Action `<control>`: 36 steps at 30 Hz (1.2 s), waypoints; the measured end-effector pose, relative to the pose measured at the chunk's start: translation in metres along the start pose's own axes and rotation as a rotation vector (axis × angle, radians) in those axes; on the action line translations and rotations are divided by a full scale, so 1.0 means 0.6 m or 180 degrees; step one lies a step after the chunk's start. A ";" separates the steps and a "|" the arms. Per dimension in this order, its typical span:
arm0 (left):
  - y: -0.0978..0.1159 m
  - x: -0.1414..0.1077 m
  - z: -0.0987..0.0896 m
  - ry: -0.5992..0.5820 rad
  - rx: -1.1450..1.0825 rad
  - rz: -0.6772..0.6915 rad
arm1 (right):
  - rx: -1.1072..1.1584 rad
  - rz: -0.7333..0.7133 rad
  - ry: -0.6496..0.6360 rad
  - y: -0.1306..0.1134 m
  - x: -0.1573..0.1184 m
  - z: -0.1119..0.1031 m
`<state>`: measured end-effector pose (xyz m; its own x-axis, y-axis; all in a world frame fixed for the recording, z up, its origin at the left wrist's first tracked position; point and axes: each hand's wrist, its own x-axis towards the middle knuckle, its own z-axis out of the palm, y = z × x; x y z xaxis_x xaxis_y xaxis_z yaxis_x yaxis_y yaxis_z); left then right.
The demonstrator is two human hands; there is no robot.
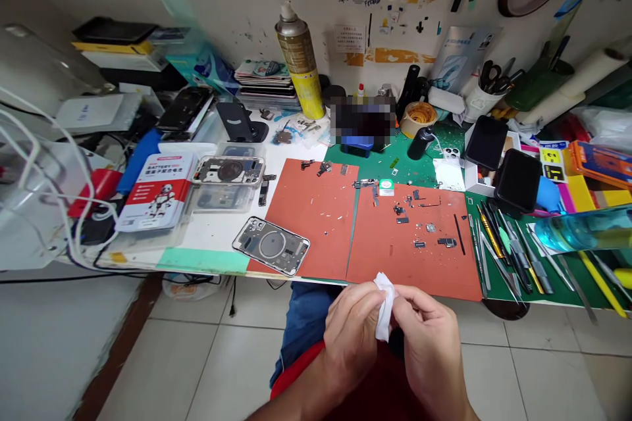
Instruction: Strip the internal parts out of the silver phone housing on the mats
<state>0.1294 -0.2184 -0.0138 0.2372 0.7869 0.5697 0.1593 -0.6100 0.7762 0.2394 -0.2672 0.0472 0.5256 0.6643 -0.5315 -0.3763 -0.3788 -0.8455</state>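
A folded white tissue (384, 308) is pinched between my two hands, just off the front edge of the bench. My left hand (353, 325) is closed, with thumb and fingers pressing the tissue from the left. From the other side my right hand (428, 335) has its thumb and fingertips closed at the tissue; whether something small sits inside it is hidden. Beyond my hands lie two orange mats (415, 266) with small phone parts, screws and a metal shield (447, 243). An opened phone back housing (271, 245) rests at the left mat's front edge.
Tweezers and screwdrivers (518, 256) lie in a row on the right. Another phone housing (230, 170) sits on a clear tray at left, beside a red and white battery box (158, 191). A yellow spray can (301, 62) stands at the back. White cables (81, 197) loop at far left.
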 end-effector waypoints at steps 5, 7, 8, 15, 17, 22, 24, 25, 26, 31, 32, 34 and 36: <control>0.016 0.019 0.002 -0.0063 -0.0572 -0.0907 | 0.0649 0.0202 -0.0340 0.018 -0.001 0.003; 0.024 0.028 0.004 -0.0130 -0.0885 -0.1392 | 0.0686 0.0208 -0.0279 0.025 0.000 0.002; 0.026 0.031 0.005 -0.0164 -0.1053 -0.1610 | 0.0683 0.0198 -0.0242 0.028 0.000 0.002; 0.032 0.037 0.005 -0.0163 -0.1884 -0.2581 | 0.0460 0.0089 -0.0326 0.033 -0.002 0.003; 0.032 0.037 0.004 -0.0160 -0.2029 -0.2721 | 0.0390 0.0016 -0.0307 0.033 -0.003 0.002; 0.030 0.036 0.004 -0.0266 -0.2323 -0.2954 | -0.0011 -0.0445 -0.0282 0.024 -0.002 -0.002; 0.029 0.035 0.004 -0.0331 -0.2431 -0.3003 | -0.0223 -0.0737 -0.0308 0.017 0.000 -0.006; 0.030 0.035 0.004 -0.0359 -0.2483 -0.3018 | -0.0323 -0.0872 -0.0327 0.014 0.002 -0.008; 0.030 0.036 0.003 -0.0389 -0.2533 -0.3024 | -0.0415 -0.0994 -0.0344 0.011 0.003 -0.010; 0.033 0.045 -0.001 -0.0517 -0.2702 -0.3003 | -0.0653 -0.1359 -0.0386 0.012 0.013 -0.023; 0.033 0.046 -0.002 -0.0534 -0.2722 -0.3007 | -0.0652 -0.1360 -0.0383 0.015 0.014 -0.024; 0.034 0.047 -0.001 -0.0538 -0.2761 -0.3041 | -0.0617 -0.1284 -0.0353 0.020 0.013 -0.022; 0.035 0.047 0.002 -0.0500 -0.2811 -0.3129 | -0.0549 -0.1127 -0.0276 0.024 0.011 -0.017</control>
<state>0.1405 -0.2092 0.0184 0.4991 0.8070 -0.3157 -0.3302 0.5139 0.7917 0.2450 -0.2747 0.0312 0.5306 0.8223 -0.2057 -0.0459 -0.2145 -0.9757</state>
